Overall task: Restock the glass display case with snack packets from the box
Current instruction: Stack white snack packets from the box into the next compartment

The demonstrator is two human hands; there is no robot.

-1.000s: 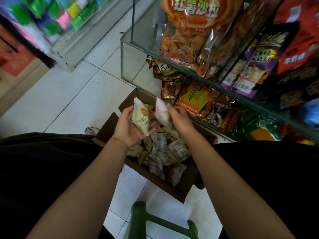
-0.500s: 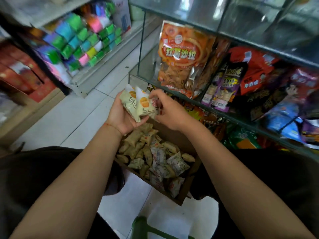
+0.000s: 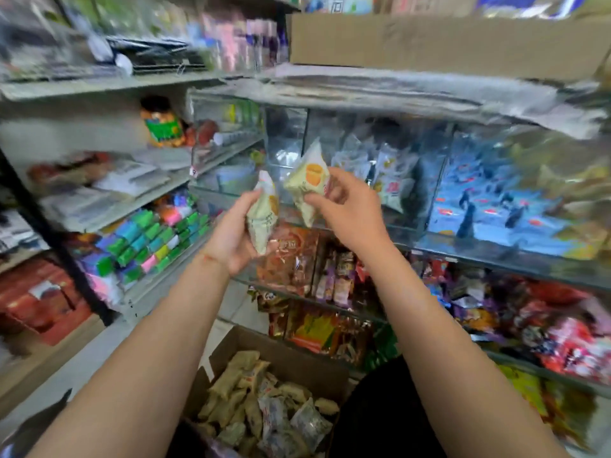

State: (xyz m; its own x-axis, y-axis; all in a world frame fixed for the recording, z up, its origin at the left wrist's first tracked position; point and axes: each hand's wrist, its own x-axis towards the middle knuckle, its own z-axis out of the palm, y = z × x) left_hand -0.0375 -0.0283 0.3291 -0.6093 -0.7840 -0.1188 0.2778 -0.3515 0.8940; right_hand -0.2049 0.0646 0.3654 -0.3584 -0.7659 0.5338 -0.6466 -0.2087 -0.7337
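Packets: my left hand [image 3: 231, 239] clutched one [image 3: 263, 216], my right hand [image 3: 344, 209] pinched another [image 3: 307, 183].
Risk: I judged the pinch could slip near the display case [image 3: 396, 104].

This is a small shop, crowded with stock. A glass display case [image 3: 429, 233] rises in tiers, each glass shelf crammed with bright snack bags [image 3: 291, 259] in red, orange, purple and blue. To the left, open white shelving [image 3: 99, 84] carries rows of small green, pink and blue packs [image 3: 148, 239], red boxes [image 3: 43, 302] lower down, and bagged goods above. A cardboard box [image 3: 297, 355] full of small wrapped packets sits on the tiled floor, and a larger carton [image 3: 446, 41] rests on top of the case.
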